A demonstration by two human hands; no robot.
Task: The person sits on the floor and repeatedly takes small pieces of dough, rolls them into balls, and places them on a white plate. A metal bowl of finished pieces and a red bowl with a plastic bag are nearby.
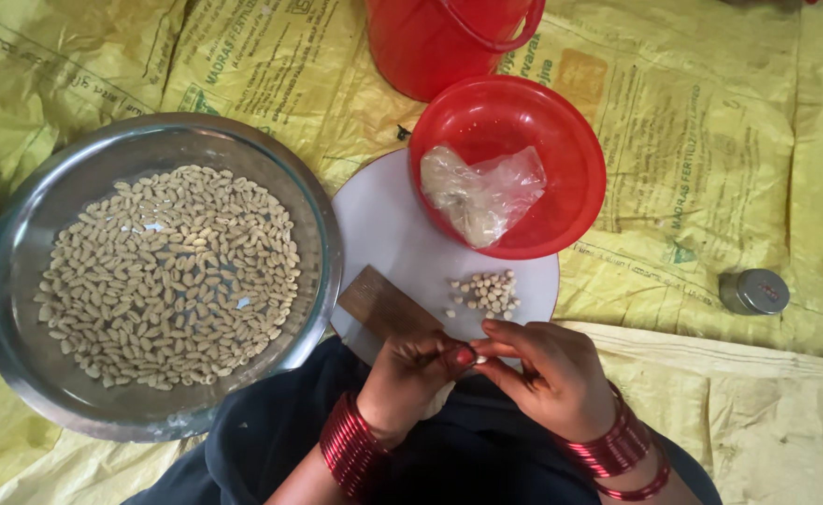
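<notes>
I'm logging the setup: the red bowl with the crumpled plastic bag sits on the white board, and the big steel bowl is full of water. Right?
Not quite. In the head view the steel bowl holds pale kernels, not water. The red bowl with the plastic bag does rest on the white board.

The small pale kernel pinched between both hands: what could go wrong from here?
1. The small pale kernel sits only at the fingertips of the left hand and right hand; it may slip into the dark lap.
2. The small pile of loose kernels lies near the round white board's edge; a wrist could scatter it.
</notes>
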